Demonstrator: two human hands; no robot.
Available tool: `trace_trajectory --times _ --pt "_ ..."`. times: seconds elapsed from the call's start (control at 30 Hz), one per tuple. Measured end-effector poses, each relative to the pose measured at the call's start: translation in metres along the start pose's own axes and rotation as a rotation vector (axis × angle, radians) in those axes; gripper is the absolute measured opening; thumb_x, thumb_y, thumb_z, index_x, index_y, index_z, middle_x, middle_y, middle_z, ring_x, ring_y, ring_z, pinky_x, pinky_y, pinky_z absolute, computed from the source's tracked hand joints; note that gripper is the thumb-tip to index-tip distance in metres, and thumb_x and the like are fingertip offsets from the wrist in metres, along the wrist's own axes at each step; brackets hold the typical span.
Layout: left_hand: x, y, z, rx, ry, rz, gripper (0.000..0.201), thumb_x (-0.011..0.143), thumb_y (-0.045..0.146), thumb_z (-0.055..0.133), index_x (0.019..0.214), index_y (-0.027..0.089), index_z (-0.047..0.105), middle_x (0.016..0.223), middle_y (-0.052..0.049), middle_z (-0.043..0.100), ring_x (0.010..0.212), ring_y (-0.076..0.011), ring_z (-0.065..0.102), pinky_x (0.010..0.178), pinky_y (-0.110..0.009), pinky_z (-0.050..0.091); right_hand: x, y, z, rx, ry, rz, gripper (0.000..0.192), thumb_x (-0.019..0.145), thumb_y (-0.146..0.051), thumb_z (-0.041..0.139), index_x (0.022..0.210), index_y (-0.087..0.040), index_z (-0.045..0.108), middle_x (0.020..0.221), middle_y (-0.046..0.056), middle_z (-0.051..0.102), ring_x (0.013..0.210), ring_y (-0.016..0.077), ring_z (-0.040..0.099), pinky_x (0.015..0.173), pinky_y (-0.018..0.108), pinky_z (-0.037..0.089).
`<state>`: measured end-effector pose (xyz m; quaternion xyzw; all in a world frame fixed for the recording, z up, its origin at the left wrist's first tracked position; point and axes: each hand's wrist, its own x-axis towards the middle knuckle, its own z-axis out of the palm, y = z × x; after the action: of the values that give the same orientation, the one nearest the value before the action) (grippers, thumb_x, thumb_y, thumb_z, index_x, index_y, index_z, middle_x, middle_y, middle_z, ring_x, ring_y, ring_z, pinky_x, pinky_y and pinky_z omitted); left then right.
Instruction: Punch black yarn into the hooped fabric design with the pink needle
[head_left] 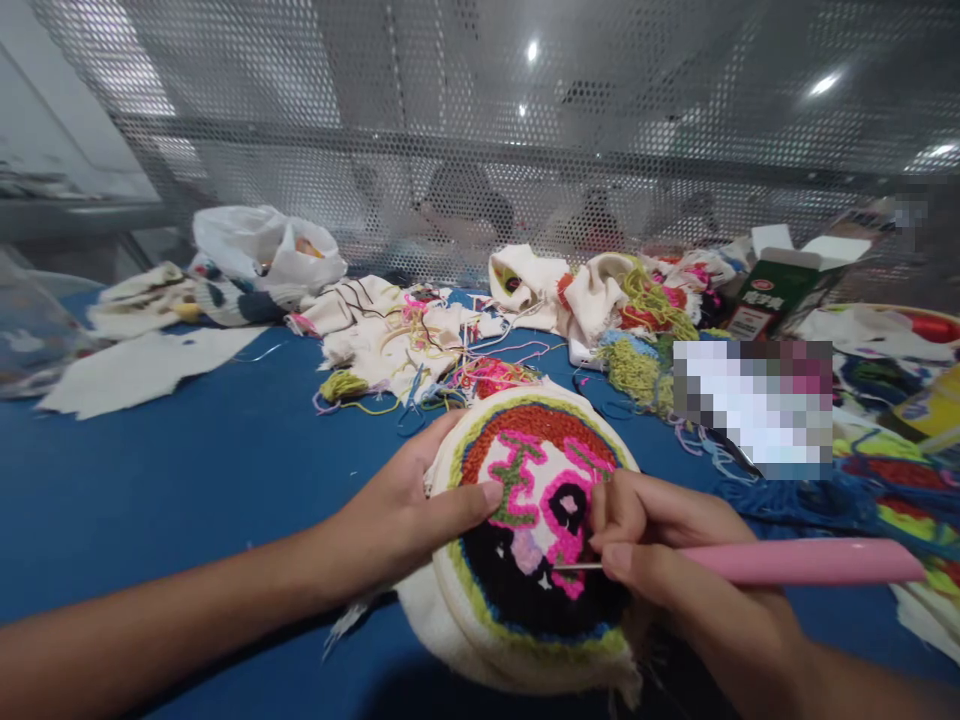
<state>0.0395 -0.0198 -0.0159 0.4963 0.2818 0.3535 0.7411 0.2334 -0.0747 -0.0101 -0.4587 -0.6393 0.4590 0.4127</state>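
Observation:
A round embroidery hoop (465, 580) holds cream cloth worked in looped yarn: a yellow-green border, an orange-brown band, a black lower area and bright pink outlined shapes. My left hand (442, 490) grips its left rim, thumb on the stitched front and fingers hidden behind. On the right, my right hand (667, 540) is closed around a pink-handled needle tool (810, 562). The tool's thin metal shaft points left, with its tip at the pink stitches low in the design; whether it pierces the cloth I cannot tell. Loose cloth hangs below the hoop.
Heaped yarn and cloth scraps (397, 335) lie behind the hoop on the blue table (187, 470). A white plastic bag (270, 250) stands back left, an open green box (787, 285) back right. A perforated metal screen (375, 120) rises behind. One area at right is pixelated.

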Motion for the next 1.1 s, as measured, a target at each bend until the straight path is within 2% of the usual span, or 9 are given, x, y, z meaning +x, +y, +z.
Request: trace_trajectory --times 0.13,0.27,0.33,0.43,0.5,0.57,0.73,0.93,1.1 --pt "0.001 -0.001 0.000 -0.008 -0.013 0.023 0.038 0.076 0.019 0.064 0.109 0.019 0.046 0.106 -0.006 0.064 0.093 -0.0205 0.062 0.079 -0.028 0.050 0.000 -0.001 -0.001 -0.047 -0.020 -0.011 0.022 0.079 -0.025 0.043 0.059 -0.020 0.038 0.059 -0.003 0.039 0.057 0.0113 0.036 0.050 0.024 0.028" --pt "0.001 -0.002 -0.001 0.002 -0.013 0.023 0.038 0.077 0.019 0.063 0.110 0.019 0.045 0.105 -0.007 0.064 0.092 -0.0210 0.062 0.078 -0.029 0.050 0.000 -0.006 0.002 -0.253 -0.071 -0.027 0.023 0.081 -0.026 0.042 0.059 -0.020 0.038 0.059 -0.003 0.042 0.055 0.0108 0.039 0.049 0.023 0.029" --pt "0.001 -0.002 -0.002 0.014 -0.015 0.021 0.039 0.077 0.020 0.062 0.112 0.019 0.044 0.105 -0.007 0.064 0.093 -0.0212 0.061 0.078 -0.029 0.050 0.002 -0.006 0.005 -0.378 -0.087 -0.111 0.022 0.081 -0.023 0.042 0.060 -0.020 0.038 0.057 -0.003 0.043 0.053 0.0103 0.040 0.048 0.023 0.028" --pt "0.001 -0.001 -0.003 0.038 -0.029 0.045 0.039 0.078 0.021 0.062 0.113 0.019 0.044 0.107 -0.006 0.063 0.097 -0.0205 0.060 0.079 -0.026 0.049 0.005 -0.006 0.009 -0.531 -0.181 -0.319 0.014 0.078 -0.016 0.044 0.064 -0.019 0.042 0.062 -0.001 0.049 0.056 0.0103 0.043 0.050 0.022 0.031" --pt "0.001 -0.001 -0.003 0.046 -0.035 0.056 0.039 0.079 0.020 0.061 0.113 0.019 0.043 0.108 -0.006 0.063 0.098 -0.0199 0.060 0.080 -0.025 0.048 0.008 -0.006 0.010 -0.587 -0.227 -0.355 0.009 0.076 -0.014 0.047 0.068 -0.019 0.046 0.067 0.000 0.052 0.058 0.0102 0.045 0.053 0.021 0.033" --pt "0.000 -0.001 -0.002 0.046 -0.037 0.046 0.039 0.079 0.020 0.061 0.113 0.019 0.043 0.108 -0.006 0.063 0.097 -0.0201 0.060 0.080 -0.026 0.049 0.009 -0.007 0.010 -0.545 -0.182 -0.269 0.011 0.075 -0.015 0.048 0.064 -0.019 0.046 0.062 -0.002 0.051 0.054 0.0091 0.043 0.050 0.020 0.033" --pt "-0.002 -0.001 -0.001 0.038 -0.022 0.017 0.039 0.078 0.020 0.061 0.113 0.020 0.043 0.106 -0.006 0.064 0.094 -0.0203 0.061 0.078 -0.027 0.050 0.005 -0.010 0.008 -0.306 0.022 0.056 0.022 0.074 -0.025 0.048 0.055 -0.020 0.037 0.051 -0.005 0.041 0.046 0.0082 0.034 0.041 0.020 0.025" --pt "-0.001 0.001 -0.004 0.097 -0.012 0.006 0.039 0.077 0.025 0.064 0.111 0.023 0.045 0.109 -0.004 0.063 0.098 -0.0223 0.060 0.080 -0.029 0.050 -0.001 -0.009 0.007 -0.440 0.138 -0.068 0.035 0.078 -0.030 0.044 0.049 -0.020 0.026 0.046 -0.005 0.033 0.043 0.0081 0.031 0.041 0.022 0.025" --pt "0.000 0.001 -0.003 0.120 -0.011 0.016 0.039 0.076 0.027 0.064 0.110 0.023 0.046 0.107 -0.004 0.064 0.098 -0.0225 0.060 0.081 -0.029 0.049 -0.002 -0.009 0.006 -0.452 0.152 -0.058 0.036 0.079 -0.029 0.043 0.048 -0.020 0.026 0.044 -0.005 0.032 0.042 0.0082 0.031 0.040 0.021 0.027"
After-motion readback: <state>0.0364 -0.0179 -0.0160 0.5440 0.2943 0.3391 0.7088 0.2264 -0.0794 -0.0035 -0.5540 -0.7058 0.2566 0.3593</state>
